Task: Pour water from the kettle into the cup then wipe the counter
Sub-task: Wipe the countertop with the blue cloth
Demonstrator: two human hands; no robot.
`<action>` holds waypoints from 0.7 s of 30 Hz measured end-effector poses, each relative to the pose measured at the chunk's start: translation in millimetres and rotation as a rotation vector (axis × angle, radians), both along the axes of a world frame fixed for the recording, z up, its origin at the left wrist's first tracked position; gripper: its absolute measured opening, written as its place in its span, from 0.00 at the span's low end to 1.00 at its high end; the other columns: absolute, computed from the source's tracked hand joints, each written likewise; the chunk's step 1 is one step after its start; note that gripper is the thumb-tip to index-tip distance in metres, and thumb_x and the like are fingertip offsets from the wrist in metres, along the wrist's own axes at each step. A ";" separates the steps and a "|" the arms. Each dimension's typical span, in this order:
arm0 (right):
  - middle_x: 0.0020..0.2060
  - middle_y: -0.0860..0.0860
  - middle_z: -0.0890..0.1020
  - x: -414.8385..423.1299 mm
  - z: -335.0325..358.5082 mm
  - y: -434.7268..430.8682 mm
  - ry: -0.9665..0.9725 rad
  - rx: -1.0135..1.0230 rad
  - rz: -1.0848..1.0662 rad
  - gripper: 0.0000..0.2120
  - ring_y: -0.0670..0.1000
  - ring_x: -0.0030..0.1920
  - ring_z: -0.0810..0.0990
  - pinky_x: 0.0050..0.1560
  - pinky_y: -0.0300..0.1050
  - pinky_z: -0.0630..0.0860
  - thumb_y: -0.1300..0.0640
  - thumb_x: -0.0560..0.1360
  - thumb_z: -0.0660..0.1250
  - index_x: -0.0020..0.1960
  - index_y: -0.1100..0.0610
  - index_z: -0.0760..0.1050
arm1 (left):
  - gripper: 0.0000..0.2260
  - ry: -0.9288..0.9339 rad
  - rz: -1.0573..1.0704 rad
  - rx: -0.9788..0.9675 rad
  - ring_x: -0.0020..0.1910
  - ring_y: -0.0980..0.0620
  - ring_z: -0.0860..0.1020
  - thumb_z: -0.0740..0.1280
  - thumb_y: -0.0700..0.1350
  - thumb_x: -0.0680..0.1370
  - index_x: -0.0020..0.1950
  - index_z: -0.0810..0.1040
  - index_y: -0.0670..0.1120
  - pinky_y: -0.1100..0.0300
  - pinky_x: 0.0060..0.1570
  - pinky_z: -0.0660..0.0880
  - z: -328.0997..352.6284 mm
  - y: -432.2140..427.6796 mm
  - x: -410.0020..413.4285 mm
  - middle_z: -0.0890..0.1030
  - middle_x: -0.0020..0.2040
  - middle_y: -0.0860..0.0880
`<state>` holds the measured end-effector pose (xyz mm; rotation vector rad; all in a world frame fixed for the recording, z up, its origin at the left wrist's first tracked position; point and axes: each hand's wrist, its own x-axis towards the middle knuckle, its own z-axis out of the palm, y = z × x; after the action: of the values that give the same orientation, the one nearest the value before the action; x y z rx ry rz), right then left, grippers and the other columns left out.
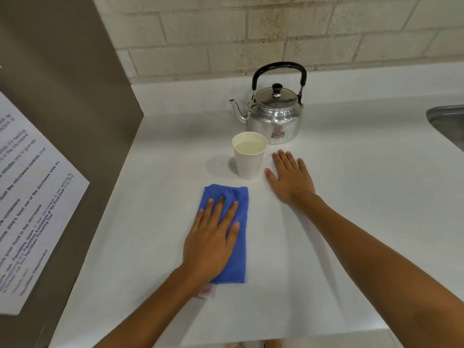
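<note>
Hands: left hand (213, 237) spread flat, palm down, pressing the blue cloth; right hand (291, 178) spread flat and empty on the bare surface just beside the paper cup.
Bench (364, 197): white, smooth top carrying everything; a steel sink (449, 124) edge shows at far right, a printed notice (30, 197) hangs on the brown panel at left.
Kettle (273, 114): polished metal, lid on, black hoop handle upright, spout toward the left; stands behind the cup, near it. Likely weighty if it holds water; best lifted by the handle.
Microfibre cloth (233, 237): folded into a long rectangle, lying in front of the cup, apart from it. Soft and limp; it should slide under flat palm pressure rather than a pinch.
Paper cup (249, 156): upright, liquid near the brim, so pouring appears done and wiping is the step in hand. Light, thin-walled, easily tipped; wipe around it, or take it low on the wall.
</note>
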<state>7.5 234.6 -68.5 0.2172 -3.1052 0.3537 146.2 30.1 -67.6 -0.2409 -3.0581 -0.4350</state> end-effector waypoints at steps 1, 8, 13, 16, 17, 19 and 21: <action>0.76 0.52 0.48 0.0 0.3 -0.1 -0.001 -0.002 0.000 0.29 0.51 0.75 0.44 0.75 0.52 0.41 0.43 0.79 0.42 0.75 0.55 0.44 | 0.23 -0.013 0.033 -0.001 0.75 0.52 0.41 0.44 0.56 0.80 0.70 0.37 0.57 0.61 0.71 0.37 1.7 -11.9 0.2 0.44 0.77 0.52; 0.76 0.53 0.48 -0.3 0.1 -0.7 -0.011 -0.012 0.009 0.29 0.51 0.75 0.43 0.75 0.53 0.41 0.44 0.79 0.43 0.75 0.56 0.44 | 0.23 -0.044 0.217 -0.005 0.75 0.45 0.38 0.42 0.54 0.80 0.72 0.34 0.53 0.53 0.72 0.37 4.7 41.4 -3.0 0.42 0.77 0.48; 0.75 0.55 0.58 4.8 18.1 3.8 -0.001 -0.291 0.004 0.22 0.53 0.75 0.49 0.75 0.52 0.44 0.52 0.81 0.49 0.73 0.59 0.55 | 0.24 -0.098 0.070 0.011 0.74 0.46 0.35 0.42 0.55 0.80 0.72 0.34 0.53 0.53 0.71 0.34 8.9 101.3 -0.6 0.38 0.77 0.48; 0.67 0.57 0.71 23.7 41.1 6.0 0.162 -0.505 -0.106 0.16 0.55 0.73 0.57 0.73 0.51 0.48 0.60 0.79 0.53 0.65 0.60 0.69 | 0.24 -0.123 0.061 0.239 0.75 0.50 0.39 0.45 0.55 0.80 0.75 0.43 0.54 0.56 0.71 0.36 18.4 87.5 -8.6 0.42 0.77 0.50; 0.64 0.57 0.75 34.9 48.3 4.2 0.209 -0.544 -0.116 0.15 0.56 0.72 0.60 0.72 0.50 0.50 0.62 0.78 0.54 0.62 0.61 0.72 | 0.23 -0.064 0.106 0.274 0.76 0.50 0.42 0.47 0.54 0.80 0.75 0.46 0.54 0.55 0.72 0.37 22.1 71.4 -14.6 0.44 0.77 0.49; 0.58 0.57 0.79 64.6 57.2 -7.3 0.213 -0.587 -0.072 0.13 0.57 0.68 0.66 0.69 0.47 0.55 0.63 0.76 0.57 0.56 0.60 0.76 | 0.23 0.070 0.249 0.203 0.76 0.47 0.46 0.48 0.53 0.80 0.75 0.50 0.53 0.52 0.72 0.40 26.8 30.7 -32.9 0.49 0.77 0.47; 0.58 0.57 0.78 97.4 52.4 -29.4 0.122 -0.501 0.045 0.13 0.59 0.65 0.69 0.66 0.46 0.58 0.60 0.76 0.58 0.58 0.60 0.75 | 0.23 0.016 0.380 0.123 0.76 0.46 0.45 0.48 0.53 0.80 0.75 0.49 0.51 0.50 0.72 0.40 26.8 -5.4 -51.8 0.48 0.77 0.45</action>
<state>104.9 205.2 -16.0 0.2839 -2.7787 1.0490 94.4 24.7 -40.7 0.3335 -2.9455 -0.5845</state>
